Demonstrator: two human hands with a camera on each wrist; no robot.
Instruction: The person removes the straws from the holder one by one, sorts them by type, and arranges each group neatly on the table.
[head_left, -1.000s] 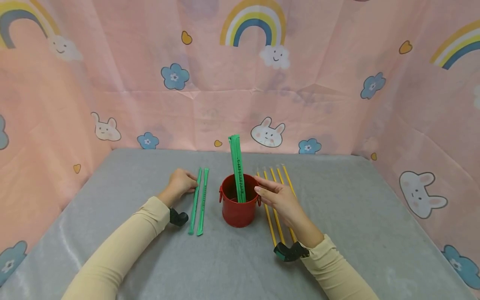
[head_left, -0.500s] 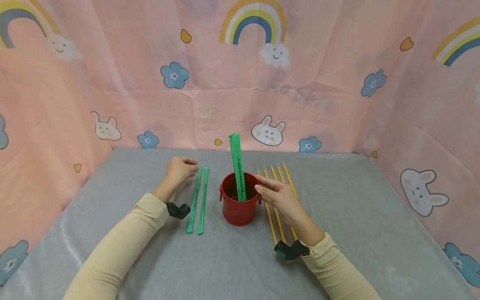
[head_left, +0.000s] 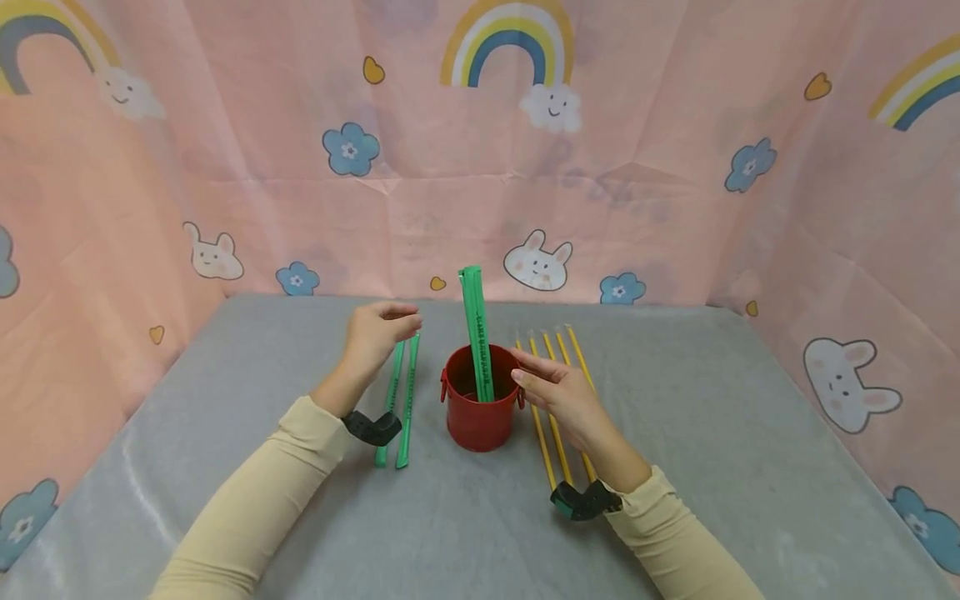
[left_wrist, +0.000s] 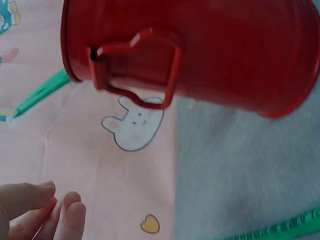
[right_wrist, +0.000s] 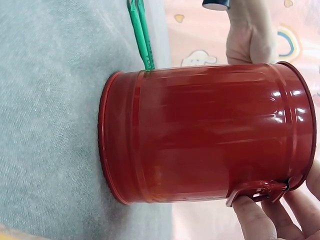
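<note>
A red metal bucket stands upright mid-table, and a bundle of green wrapped straws leans up out of it. At its right side my right hand holds the bucket, thumb at the rim and fingers at the small side handle. My left hand hovers to the left of the bucket, above the far ends of two green wrapped straws lying side by side. Its fingers are loosely bent, and nothing shows between them in the left wrist view.
Several thin yellow sticks with clear ends lie right of the bucket, partly under the right hand and wrist. Grey cloth covers the table. A pink printed curtain encloses the back and sides. Each wrist carries a black camera.
My left hand has left the two lying straws, risen away from me and shifted right toward the bucket with nothing in it. The right hand and bucket have stayed in place.
</note>
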